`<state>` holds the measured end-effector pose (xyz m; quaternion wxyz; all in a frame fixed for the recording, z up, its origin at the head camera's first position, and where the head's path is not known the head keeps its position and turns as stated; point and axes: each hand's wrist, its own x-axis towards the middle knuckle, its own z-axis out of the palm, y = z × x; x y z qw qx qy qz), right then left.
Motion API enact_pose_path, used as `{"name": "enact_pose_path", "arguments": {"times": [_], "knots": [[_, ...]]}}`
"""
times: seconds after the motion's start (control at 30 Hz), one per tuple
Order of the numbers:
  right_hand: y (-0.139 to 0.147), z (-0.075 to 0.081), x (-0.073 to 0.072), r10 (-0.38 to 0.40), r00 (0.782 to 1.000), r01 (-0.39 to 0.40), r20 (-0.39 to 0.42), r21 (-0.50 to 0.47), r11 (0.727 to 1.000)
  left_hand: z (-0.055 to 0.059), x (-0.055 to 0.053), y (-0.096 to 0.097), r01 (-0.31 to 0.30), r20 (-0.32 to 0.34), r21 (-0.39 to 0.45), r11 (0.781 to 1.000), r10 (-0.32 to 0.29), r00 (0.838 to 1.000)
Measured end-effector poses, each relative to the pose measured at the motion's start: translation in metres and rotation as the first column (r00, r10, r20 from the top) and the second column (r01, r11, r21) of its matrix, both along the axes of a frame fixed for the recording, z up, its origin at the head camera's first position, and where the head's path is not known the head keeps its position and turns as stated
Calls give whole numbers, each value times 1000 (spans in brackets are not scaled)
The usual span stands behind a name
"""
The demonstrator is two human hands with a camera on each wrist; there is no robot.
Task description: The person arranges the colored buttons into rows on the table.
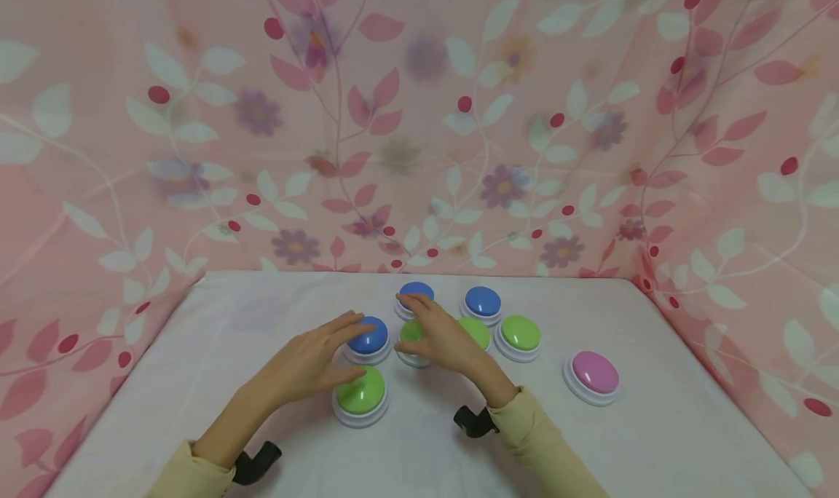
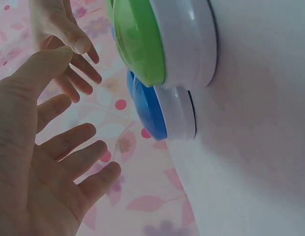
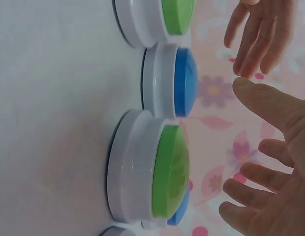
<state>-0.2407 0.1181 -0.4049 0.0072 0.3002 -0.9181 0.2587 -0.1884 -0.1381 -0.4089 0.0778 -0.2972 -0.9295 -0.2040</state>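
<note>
Over the left of a group of dome-topped push buttons hovers my left hand [image 1: 308, 363], fingers spread and relaxed. Nearest it are a blue button [image 1: 368, 336] and, closer to me, a green button [image 1: 360, 390]. My right hand [image 1: 448, 341] hangs above the middle, partly covering a green button [image 1: 411, 332], another green one [image 1: 475, 330] and a blue one [image 1: 417, 291] at the back. In the left wrist view, a gap separates the left hand [image 2: 59, 167] from the buttons. The right wrist view likewise shows the right hand [image 3: 267, 182] holding nothing, apart from them.
Farther right stand a blue button [image 1: 483, 301], a green button [image 1: 521, 333] and, off by itself, a pink button [image 1: 595, 372]. All have white round bases on a white-covered table [image 1: 262, 323]. A pink floral curtain [image 1: 419, 141] encloses the back and sides.
</note>
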Motion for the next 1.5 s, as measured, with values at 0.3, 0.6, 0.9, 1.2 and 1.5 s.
{"name": "enact_pose_path", "arguments": {"times": [0.3, 0.6, 0.9, 1.2, 1.5], "knots": [[8, -6, -32, -68, 996, 70, 64, -31, 997, 8, -35, 9, 4, 52, -14, 1000, -3, 999], [9, -7, -66, -166, 977, 165, 134, 18, 986, 5, -77, 21, -8, 162, -27, 1000, 12, 987], [13, -10, -93, -166, 975, 163, 150, 26, 986, 2, -112, 40, 23, 188, -35, 999, -16, 982], [21, -17, -105, -127, 963, 117, 236, 57, 991, -12, -142, 56, 26, 241, -30, 999, -18, 970], [22, -28, -112, 7, 962, -25, 273, 60, 998, -19, -150, 73, 49, 301, -5, 999, -45, 952]]}}
